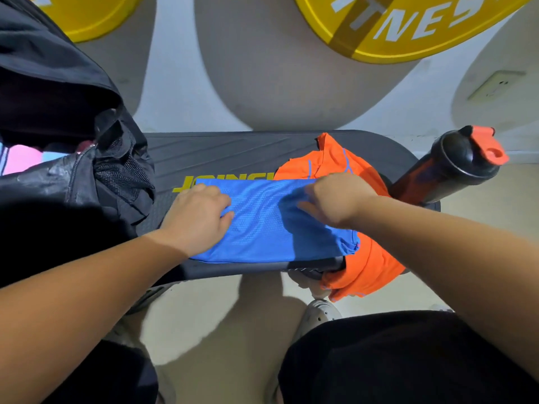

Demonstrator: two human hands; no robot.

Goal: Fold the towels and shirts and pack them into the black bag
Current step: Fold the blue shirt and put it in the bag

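Currently mid-fold. Blue mesh shirt (262,228) lies across the near half of the black step board (233,153), already narrowed to a long band.

- Left hand (198,217): fingers released, palm down, pressing the shirt's left end onto the board.
- Right hand (338,199): fingers curled, grasping a bunched fold at the shirt's right end, lifted slightly off the surface.
- Orange shirt (373,266): unfolded, partly under the blue one, draped over the board's near right edge.
- Black bag (58,176): open, at the board's left end. Pink and pale blue cloth (23,160) shows inside, possibly folded towels; the opening hides most of it.
- Black shaker bottle (455,164), orange lid, stands just beyond the orange shirt on the right.

Risks, as judged:
- The thin fabric may slip and spoil the fold if the left palm lifts early.
- Pulling the blue shirt could drag the overhanging orange one to the floor.
- A wide right-arm sweep could tip the bottle.
- The bag's slumped mouth may catch the bundle.
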